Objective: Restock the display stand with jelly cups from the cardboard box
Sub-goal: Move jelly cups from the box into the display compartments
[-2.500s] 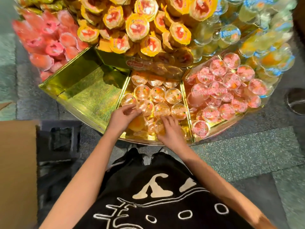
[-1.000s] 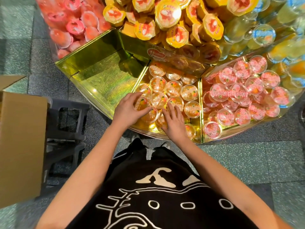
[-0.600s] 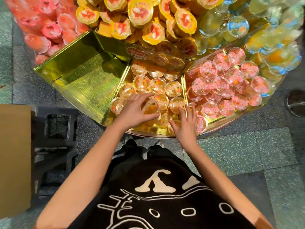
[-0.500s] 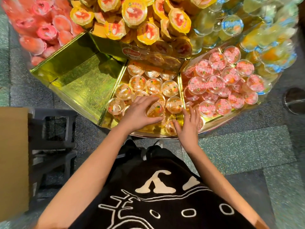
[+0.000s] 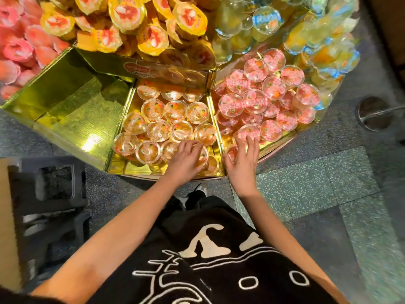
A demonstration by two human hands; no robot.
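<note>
The round, tiered display stand (image 5: pixel 72 119), lined with gold foil, fills the upper part of the view and stands on a speckled grey-green tiled floor (image 5: pixel 317 183). At the left edge of the view is a strip of the brown cardboard box (image 5: pixel 6 216), with a dark grey plastic stool (image 5: pixel 54 187) just beside it.

On the stand's upper tier lie heaps of yellow-lidded jelly cups (image 5: pixel 127 12). In the lower tier, the middle compartment holds the clear jelly cups with orange fruit lids (image 5: pixel 157 130), packed in rows from its back wall to its front edge. The compartment to its right holds a pile of clear jelly cups with pink lids (image 5: pixel 254 102).

The left hand (image 5: pixel 186 159) lies palm down on the orange cups at the front right corner of the middle compartment. Its fingers are bent over a cup, but whether they grip it cannot be told. The right hand (image 5: pixel 243 163) is spread at the front edge of the right compartment, its fingertips touching a pink-lidded cup.
</note>
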